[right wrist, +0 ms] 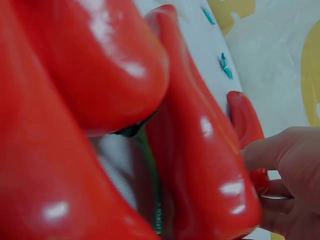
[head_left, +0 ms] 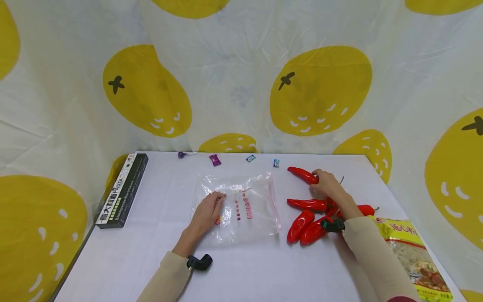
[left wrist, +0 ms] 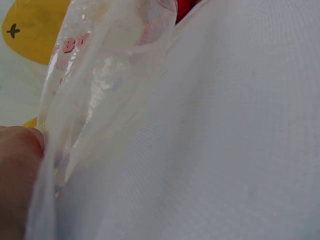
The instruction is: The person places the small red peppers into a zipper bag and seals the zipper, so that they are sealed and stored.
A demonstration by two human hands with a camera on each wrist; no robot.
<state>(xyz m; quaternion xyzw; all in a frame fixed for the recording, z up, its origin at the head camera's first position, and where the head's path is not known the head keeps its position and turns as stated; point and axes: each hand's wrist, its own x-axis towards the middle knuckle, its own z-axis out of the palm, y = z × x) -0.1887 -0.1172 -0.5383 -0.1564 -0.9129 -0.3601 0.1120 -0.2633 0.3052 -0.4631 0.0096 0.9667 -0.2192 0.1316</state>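
Note:
A clear zip bag (head_left: 260, 214) with red print and a pink zip strip on its right edge lies mid-table. My left hand (head_left: 205, 212) grips the bag's left part; the film rises beside the thumb (left wrist: 20, 155) in the left wrist view. A small red and yellow patch (head_left: 218, 220) shows by that hand. At the right, my right hand (head_left: 327, 184) holds the stem end of the farthest red chili pepper (head_left: 302, 174), thumb and fingers on either side of it (right wrist: 245, 117). Several other glossy red chili peppers (head_left: 299, 226) lie below this hand, partly hidden by the forearm.
Along the back edge lie a purple lollipop (head_left: 182, 154), a purple wrapped candy (head_left: 215, 160) and two small blue packets, one (head_left: 250, 158) left of the other (head_left: 276, 163). A black pasta box (head_left: 122, 191) stands at the left edge, and a yellow food bag (head_left: 413, 256) lies at the right.

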